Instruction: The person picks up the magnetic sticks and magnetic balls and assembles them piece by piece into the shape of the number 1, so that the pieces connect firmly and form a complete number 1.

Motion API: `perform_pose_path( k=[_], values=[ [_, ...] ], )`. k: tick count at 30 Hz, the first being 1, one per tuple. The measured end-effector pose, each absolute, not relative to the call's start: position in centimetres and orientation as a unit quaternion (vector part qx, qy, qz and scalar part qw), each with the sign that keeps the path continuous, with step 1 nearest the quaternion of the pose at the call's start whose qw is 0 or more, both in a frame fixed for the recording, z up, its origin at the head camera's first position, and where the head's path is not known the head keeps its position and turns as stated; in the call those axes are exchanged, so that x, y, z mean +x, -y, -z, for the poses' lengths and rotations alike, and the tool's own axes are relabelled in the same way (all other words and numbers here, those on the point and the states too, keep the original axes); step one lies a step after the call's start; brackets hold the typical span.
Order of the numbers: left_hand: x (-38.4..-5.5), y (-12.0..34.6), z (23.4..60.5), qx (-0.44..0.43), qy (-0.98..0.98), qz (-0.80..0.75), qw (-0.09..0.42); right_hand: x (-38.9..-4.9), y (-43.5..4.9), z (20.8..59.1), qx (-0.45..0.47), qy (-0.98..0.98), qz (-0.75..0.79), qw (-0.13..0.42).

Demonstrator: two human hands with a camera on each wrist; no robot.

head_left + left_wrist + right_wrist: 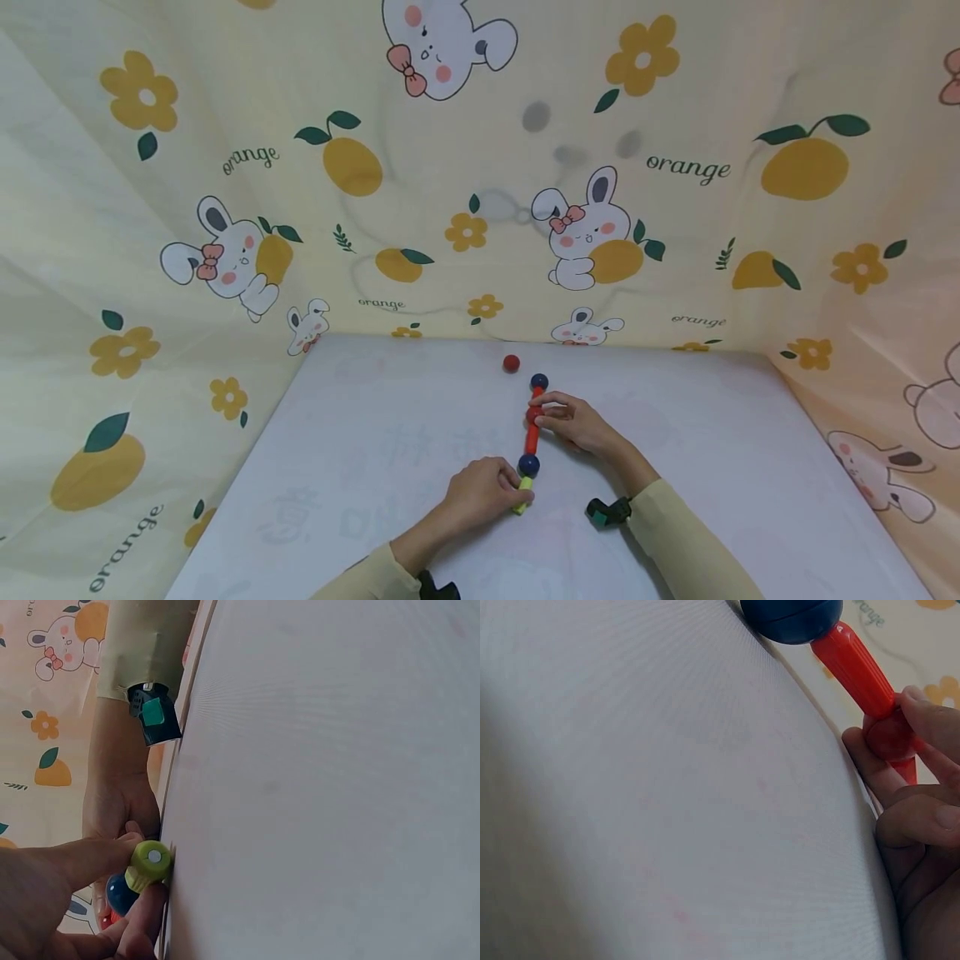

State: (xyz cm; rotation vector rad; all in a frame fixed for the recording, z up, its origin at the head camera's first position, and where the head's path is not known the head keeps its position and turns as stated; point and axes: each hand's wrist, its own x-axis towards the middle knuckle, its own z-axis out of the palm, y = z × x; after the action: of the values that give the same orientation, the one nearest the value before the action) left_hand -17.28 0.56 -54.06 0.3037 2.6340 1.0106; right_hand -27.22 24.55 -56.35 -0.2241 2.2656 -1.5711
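A chain of balls and rods lies on the white table, running away from the person. At its far end is a blue ball [539, 381], then a red rod, a red ball [891, 736], a second red rod [532, 440] and a nearer blue ball [528, 464]. A yellow-green rod [152, 859] touches that nearer ball. My left hand [483, 494] pinches the yellow-green rod between thumb and fingers. My right hand [577, 425] grips the chain at its middle red ball; in the right wrist view thumb and fingers lie on either side of it.
A loose red ball [511, 363] lies near the back of the white table [360, 417], left of the chain's far end. Behind and beside the table hangs a cream curtain [420, 208] printed with rabbits and oranges. Dark wrist cameras [607, 512] sit at both sleeves.
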Motion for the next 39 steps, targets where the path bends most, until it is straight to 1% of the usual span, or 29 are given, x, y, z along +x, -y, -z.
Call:
perform_pose_path(
  k=[20,39],
  values=[
    [-17.16,-0.55,53.80,0.107,-0.912,-0.368,0.146,-27.31,-24.58,56.40,-0.069,-0.800,0.564,0.193],
    [-17.66,-0.38,54.39,0.092,-0.896,-0.401,0.170,-27.29,-24.46,56.35,-0.075,-0.799,0.567,0.189]
  ],
)
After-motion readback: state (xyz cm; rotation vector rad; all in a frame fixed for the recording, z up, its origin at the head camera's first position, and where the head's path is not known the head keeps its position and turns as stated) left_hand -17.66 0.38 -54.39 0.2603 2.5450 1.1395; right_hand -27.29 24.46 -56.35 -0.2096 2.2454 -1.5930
